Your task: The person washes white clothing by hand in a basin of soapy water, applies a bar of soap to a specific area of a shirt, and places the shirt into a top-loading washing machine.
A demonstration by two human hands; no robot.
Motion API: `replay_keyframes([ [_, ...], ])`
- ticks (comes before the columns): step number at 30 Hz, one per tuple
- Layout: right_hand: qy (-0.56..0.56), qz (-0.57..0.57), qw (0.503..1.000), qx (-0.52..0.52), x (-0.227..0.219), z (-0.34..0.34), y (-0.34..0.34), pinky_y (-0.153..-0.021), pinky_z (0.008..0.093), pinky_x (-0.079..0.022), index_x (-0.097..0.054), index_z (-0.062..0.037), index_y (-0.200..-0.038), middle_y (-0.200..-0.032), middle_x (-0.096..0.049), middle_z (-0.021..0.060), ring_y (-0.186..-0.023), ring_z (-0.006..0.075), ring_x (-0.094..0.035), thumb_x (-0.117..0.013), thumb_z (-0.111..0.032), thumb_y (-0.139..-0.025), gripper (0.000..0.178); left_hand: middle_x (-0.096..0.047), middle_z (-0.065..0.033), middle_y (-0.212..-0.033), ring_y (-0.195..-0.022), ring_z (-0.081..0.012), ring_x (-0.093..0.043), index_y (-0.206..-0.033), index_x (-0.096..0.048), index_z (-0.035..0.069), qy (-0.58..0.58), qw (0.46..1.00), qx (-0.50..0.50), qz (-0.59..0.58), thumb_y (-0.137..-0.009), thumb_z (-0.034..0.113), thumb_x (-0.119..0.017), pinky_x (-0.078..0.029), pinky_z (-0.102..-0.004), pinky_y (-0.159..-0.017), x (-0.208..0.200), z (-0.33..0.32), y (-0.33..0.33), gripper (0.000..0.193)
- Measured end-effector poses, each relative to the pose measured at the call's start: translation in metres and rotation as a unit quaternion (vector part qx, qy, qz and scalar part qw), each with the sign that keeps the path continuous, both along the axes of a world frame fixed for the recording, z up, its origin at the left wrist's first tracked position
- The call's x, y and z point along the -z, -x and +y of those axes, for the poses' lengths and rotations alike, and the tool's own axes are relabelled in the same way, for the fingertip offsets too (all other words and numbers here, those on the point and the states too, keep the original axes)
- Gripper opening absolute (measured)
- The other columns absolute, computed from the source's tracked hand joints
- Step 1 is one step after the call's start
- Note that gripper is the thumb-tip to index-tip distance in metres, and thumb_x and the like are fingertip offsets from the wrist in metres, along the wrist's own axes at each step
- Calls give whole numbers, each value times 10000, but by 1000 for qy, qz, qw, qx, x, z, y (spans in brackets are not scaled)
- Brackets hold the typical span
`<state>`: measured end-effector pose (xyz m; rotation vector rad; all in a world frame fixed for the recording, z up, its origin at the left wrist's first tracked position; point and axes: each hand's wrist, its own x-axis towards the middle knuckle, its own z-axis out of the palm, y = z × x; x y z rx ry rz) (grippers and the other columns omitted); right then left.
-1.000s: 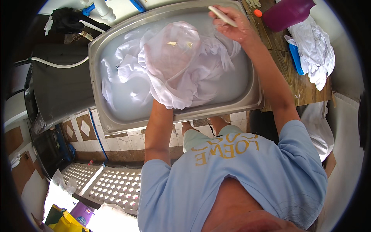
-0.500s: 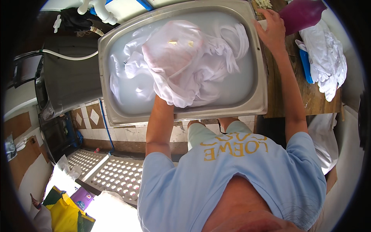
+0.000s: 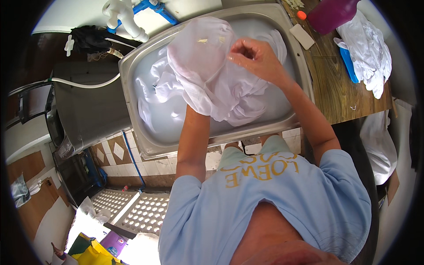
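A wet white garment [image 3: 212,84] is lifted out of the milky water in a steel sink [image 3: 145,132]. My left forearm [image 3: 194,137] goes up into the garment; the hand is hidden inside, and the cloth is stretched over it in a dome. Small yellowish marks [image 3: 203,40] show on top of the dome. My right hand [image 3: 254,55] rests on the cloth next to the dome, fingertips pinched on the fabric. A white soap bar [image 3: 302,36] lies on the sink's right rim, apart from both hands.
On the wooden counter [image 3: 335,97] to the right lie a purple bottle [image 3: 331,13], a blue brush [image 3: 349,64] and a pile of white clothes [image 3: 366,53]. White taps [image 3: 126,17] and a hose [image 3: 84,84] are at the sink's far left. Perforated trays [image 3: 132,212] sit on the floor.
My right hand held the soap bar at the sink's far right corner, left it on the rim, and has come back onto the garment. The left arm still holds the cloth up.
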<state>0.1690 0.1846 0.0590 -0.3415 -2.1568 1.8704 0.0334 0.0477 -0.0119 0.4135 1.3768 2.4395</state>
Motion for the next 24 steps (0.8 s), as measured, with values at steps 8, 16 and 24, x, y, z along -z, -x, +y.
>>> replay_keyframes([
  [8, -256, 140, 951, 106, 23, -9, 24, -598, 281, -483, -623, -30, -887, -817, -598, 69, -671, 166, -564, -716, -82, -762, 164, -471, -100, -1283, -1196, -230, -481, -1338, -381, 84, 12, 1000, -4, 10, -953, 286, -486, -373, -350, -1039, 14, -14, -13, 446],
  [16, -184, 182, 965, 43, 6, -19, 30, -614, 253, -469, -610, 4, -899, -813, -585, 70, -663, 145, -541, -652, -40, -827, 94, -476, -99, -1284, -1195, -229, -483, -1336, -389, 82, 23, 1000, -8, 18, -948, 271, -496, -376, -350, -1037, 16, -22, -18, 445],
  [24, -194, 151, 968, 52, 10, -17, 25, -636, 248, -473, -610, 13, -913, -844, -594, 73, -693, 144, -558, -636, -15, -838, 84, -481, -99, -1284, -1194, -229, -485, -1335, -397, 80, 29, 999, -11, 23, -943, 257, -506, -378, -350, -1035, 17, -22, -25, 443],
])
